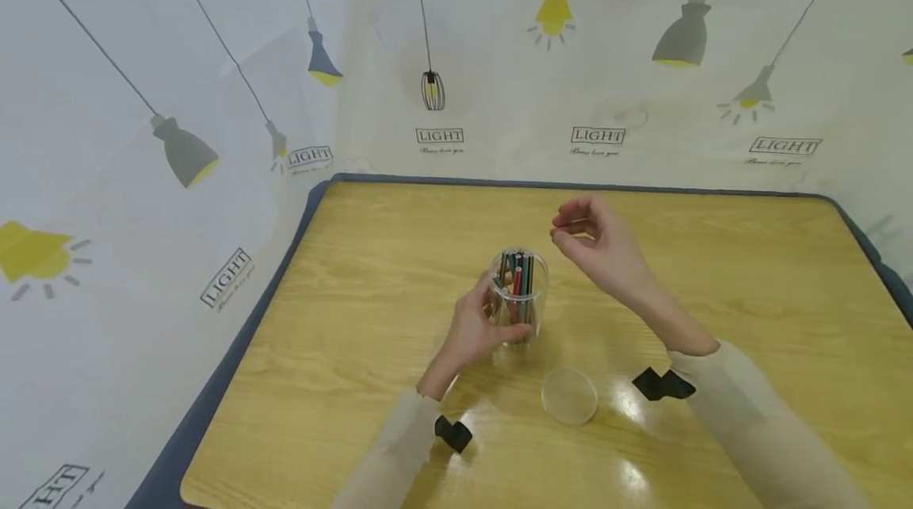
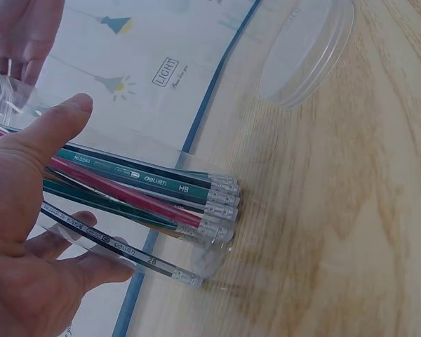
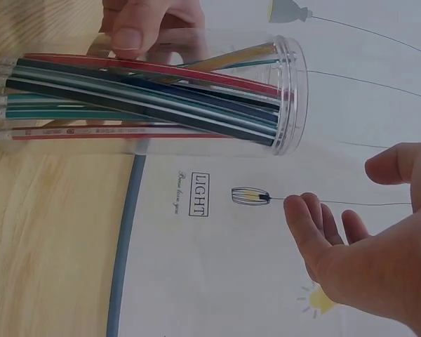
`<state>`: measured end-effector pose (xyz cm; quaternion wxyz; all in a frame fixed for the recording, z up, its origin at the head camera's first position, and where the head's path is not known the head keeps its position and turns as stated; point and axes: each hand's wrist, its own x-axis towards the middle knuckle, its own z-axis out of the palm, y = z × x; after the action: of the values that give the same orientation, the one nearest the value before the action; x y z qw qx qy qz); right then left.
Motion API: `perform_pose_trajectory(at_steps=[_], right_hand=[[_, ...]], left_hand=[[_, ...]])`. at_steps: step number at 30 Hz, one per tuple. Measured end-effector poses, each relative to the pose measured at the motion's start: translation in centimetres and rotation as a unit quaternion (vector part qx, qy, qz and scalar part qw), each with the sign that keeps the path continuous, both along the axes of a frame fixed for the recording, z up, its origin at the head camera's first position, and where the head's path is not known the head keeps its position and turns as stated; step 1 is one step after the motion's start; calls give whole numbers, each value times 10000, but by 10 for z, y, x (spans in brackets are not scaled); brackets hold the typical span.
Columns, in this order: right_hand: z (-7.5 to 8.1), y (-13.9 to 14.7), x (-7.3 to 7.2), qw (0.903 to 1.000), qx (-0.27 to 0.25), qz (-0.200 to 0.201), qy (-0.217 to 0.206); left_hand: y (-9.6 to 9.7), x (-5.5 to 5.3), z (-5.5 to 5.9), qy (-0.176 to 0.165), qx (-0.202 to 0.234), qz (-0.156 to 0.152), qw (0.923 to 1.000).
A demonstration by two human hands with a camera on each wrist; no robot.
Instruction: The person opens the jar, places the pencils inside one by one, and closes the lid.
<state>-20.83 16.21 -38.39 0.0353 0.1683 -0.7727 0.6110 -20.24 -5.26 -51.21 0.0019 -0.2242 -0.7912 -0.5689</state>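
Note:
My left hand [image 1: 474,327] grips a clear plastic jar [image 1: 541,309] around its side, thumb at the front and fingers behind. Inside stand several pencils [image 3: 147,91], dark green, red, teal and black, with their eraser ends at the bottom. The jar's mouth [image 3: 292,98] is uncovered. Up and to the right of it, my right hand [image 1: 602,247] hangs in the air with loosely bent fingers and nothing held. A round clear lid [image 1: 569,396] lies flat on the table, nearer to me than the jar.
The wooden table [image 1: 371,271] has a blue-grey edge [image 1: 571,188]. Behind it and along the left side hangs a white sheet [image 1: 499,97] printed with lamps. Black wrist mounts [image 1: 453,434] are strapped at both sleeves.

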Motion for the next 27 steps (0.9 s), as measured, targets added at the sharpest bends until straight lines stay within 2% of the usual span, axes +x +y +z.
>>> perform_pose_trajectory(at_steps=[5,8,10,13,17,20,24,27], right_hand=[[-7,16,3,9995,299,14,32],[-17,26,6,9973,729,64,67],[-26,32,9,9926,1197,125,158],[-41,39,14,9785,1998,353,362],[-62,40,24,9462,3029,946,639],[-74,35,34,9142,3784,1278,687],[-85,25,49,8642,4714,1543,839],[-91,18,61,8358,5100,1775,993]], left_hand=[[-1,-3,4,137,-10,-18,9999],[-2,-4,5,159,-15,-3,9999],[-2,-5,5,171,-16,19,9999],[-2,-6,5,208,-16,20,9998],[-2,-6,5,191,22,-38,9998],[-2,-5,4,157,74,-102,9998],[-1,-3,1,131,118,-112,9998],[0,-1,-1,62,95,-74,9999]])
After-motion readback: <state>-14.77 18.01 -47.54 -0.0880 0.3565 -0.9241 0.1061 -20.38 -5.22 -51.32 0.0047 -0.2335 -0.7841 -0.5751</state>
